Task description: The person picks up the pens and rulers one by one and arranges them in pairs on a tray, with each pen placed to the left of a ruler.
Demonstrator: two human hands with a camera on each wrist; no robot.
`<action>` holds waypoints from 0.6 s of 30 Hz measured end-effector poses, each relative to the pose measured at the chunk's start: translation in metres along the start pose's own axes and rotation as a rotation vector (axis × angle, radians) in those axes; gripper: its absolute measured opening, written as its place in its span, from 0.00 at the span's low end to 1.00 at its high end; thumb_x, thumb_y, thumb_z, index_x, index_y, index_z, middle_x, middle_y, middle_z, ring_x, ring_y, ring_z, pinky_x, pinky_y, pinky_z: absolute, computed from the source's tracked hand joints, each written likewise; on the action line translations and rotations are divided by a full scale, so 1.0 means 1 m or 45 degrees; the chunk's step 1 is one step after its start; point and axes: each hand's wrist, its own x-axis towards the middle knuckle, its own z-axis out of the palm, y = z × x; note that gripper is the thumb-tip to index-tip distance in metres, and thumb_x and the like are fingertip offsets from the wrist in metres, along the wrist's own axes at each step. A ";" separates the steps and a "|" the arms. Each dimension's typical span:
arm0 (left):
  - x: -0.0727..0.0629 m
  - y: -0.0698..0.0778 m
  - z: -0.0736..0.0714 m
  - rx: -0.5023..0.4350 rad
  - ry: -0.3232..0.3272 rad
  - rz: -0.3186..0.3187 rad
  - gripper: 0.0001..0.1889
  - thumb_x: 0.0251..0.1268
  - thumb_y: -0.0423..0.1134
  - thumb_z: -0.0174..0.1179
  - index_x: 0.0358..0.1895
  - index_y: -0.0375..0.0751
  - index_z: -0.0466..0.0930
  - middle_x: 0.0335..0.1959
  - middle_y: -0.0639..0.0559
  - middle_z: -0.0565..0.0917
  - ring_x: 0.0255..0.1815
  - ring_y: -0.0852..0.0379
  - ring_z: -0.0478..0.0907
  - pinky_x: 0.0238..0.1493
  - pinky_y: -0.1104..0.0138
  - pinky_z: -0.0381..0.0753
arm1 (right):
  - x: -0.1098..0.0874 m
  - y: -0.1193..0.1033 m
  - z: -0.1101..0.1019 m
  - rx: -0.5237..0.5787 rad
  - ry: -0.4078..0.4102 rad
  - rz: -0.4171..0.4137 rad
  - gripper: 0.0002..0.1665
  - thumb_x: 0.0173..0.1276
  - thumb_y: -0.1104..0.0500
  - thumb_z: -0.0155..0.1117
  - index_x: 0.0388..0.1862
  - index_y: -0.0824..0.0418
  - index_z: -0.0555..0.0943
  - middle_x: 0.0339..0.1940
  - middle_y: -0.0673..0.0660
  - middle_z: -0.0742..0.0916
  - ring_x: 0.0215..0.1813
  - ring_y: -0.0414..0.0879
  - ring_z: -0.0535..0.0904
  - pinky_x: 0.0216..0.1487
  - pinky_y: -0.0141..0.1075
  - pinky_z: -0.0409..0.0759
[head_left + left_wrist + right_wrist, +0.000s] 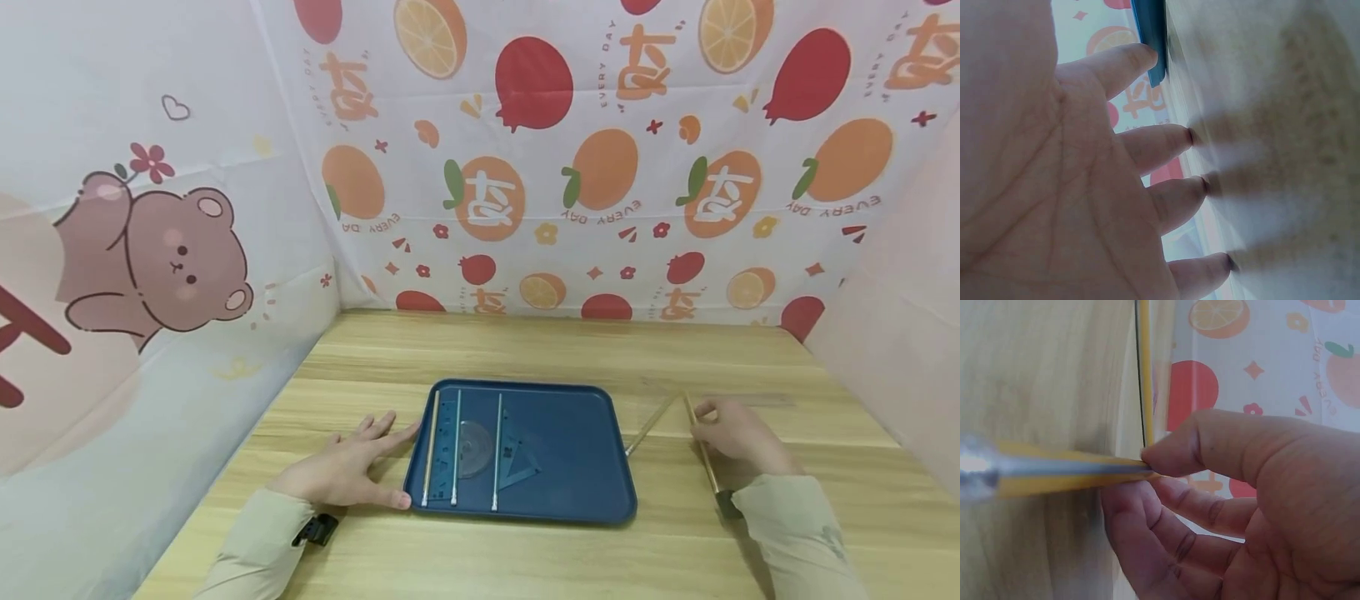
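My left hand (348,471) is spread at the left side of a dark blue tray (570,450), its thumb touching the near-left corner. Its fingertips rest on the table in the left wrist view. Between thumb and fingers, my right hand (738,433) pinches a paintbrush (705,454) by its yellow wooden handle, dark bristles toward me. A second paintbrush (652,423) lies slanted by the tray's right edge. On the tray are a wooden-handled brush (431,450), a blue ruler (442,458), two teal-handled brushes (456,450), a clear protractor (477,450) and a blue set square (517,467).
A clear ruler (765,400) lies on the wooden table (525,558) beyond my right hand. Printed cloth (532,167) hangs along the table's back edge, with more cloth at both sides.
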 end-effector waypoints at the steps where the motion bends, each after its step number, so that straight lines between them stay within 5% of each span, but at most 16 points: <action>1: -0.001 0.000 0.000 0.005 0.001 -0.002 0.58 0.54 0.73 0.74 0.87 0.61 0.58 0.88 0.30 0.51 0.87 0.20 0.43 0.70 0.14 0.41 | 0.001 0.001 0.000 0.018 0.003 -0.013 0.27 0.71 0.61 0.64 0.61 0.80 0.76 0.30 0.58 0.91 0.32 0.45 0.85 0.40 0.44 0.83; 11: -0.005 0.008 -0.005 0.009 -0.001 0.009 0.58 0.55 0.72 0.75 0.88 0.60 0.57 0.88 0.28 0.51 0.86 0.18 0.44 0.69 0.13 0.43 | 0.002 0.003 -0.008 0.141 0.060 -0.009 0.32 0.75 0.64 0.56 0.70 0.85 0.66 0.39 0.69 0.90 0.32 0.45 0.86 0.34 0.37 0.84; 18: -0.005 0.006 -0.004 0.009 -0.011 -0.001 0.58 0.55 0.70 0.75 0.88 0.60 0.57 0.88 0.28 0.51 0.86 0.18 0.44 0.68 0.13 0.44 | -0.001 -0.008 -0.008 0.205 0.087 -0.020 0.33 0.78 0.64 0.55 0.74 0.83 0.61 0.32 0.61 0.89 0.28 0.45 0.83 0.28 0.35 0.82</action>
